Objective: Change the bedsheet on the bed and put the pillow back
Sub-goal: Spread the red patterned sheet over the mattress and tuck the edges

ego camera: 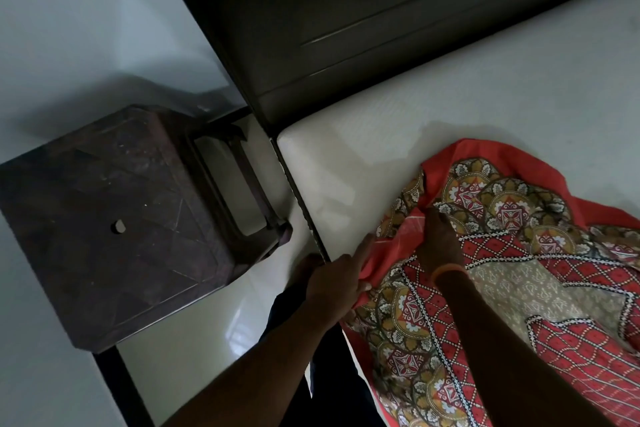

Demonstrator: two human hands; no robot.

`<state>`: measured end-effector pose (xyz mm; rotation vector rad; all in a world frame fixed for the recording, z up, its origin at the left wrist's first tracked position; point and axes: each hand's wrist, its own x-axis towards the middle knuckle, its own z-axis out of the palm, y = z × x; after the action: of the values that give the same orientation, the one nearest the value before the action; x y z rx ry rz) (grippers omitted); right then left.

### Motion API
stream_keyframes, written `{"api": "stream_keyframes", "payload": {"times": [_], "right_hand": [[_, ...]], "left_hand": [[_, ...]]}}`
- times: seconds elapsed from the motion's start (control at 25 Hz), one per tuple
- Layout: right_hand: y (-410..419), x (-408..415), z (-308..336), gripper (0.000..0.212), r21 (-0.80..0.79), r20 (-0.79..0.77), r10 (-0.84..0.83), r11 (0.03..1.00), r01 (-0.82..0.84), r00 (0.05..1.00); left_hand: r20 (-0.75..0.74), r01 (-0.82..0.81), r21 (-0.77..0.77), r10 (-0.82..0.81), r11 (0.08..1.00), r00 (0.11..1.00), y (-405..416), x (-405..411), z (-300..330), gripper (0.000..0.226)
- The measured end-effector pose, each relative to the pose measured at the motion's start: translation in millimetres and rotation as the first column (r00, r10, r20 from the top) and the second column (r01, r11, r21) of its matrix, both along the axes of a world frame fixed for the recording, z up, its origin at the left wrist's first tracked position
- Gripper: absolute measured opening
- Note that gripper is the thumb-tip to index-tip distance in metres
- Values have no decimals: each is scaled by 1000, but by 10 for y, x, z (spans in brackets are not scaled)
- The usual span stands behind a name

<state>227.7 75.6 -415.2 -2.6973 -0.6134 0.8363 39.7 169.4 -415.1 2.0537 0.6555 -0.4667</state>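
Head view: both hands, left hand (337, 282) and right hand (440, 243), pinch the bedsheet (502, 288) near the bare mattress (450, 107) corner, stool (114, 218) alongside.

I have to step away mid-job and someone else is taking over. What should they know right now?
Left hand grips the red patterned bedsheet at the bed's edge. Right hand pinches a fold of it further in.
The sheet lies bunched on the near side of the bare white mattress, by the dark headboard. A brown stool stands beside the bed.
Done: sheet on the bed.
Left: spread it, tuck it, put the pillow back; no pillow in view.
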Motion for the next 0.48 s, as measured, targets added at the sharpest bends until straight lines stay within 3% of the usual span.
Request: {"api": "stream_keyframes", "payload": {"times": [0.2, 0.28, 0.32, 0.4, 0.48], "right_hand": [[165, 48, 272, 50, -186, 288, 351, 933, -307, 891], [236, 6, 406, 54, -179, 230, 498, 866, -466, 836], [261, -32, 449, 58, -160, 166, 573, 819, -551, 803], [332, -95, 505, 60, -132, 74, 708, 705, -697, 702], [501, -74, 541, 37, -161, 95, 735, 677, -718, 672]], "left_hand": [[39, 60, 210, -69, 976, 997, 122, 211, 23, 42], [164, 50, 255, -94, 966, 982, 122, 242, 46, 34], [238, 14, 235, -72, 972, 969, 123, 237, 40, 26], [282, -130, -18, 129, 991, 951, 228, 218, 134, 16], [225, -366, -216, 411, 905, 884, 555, 248, 251, 17]]}}
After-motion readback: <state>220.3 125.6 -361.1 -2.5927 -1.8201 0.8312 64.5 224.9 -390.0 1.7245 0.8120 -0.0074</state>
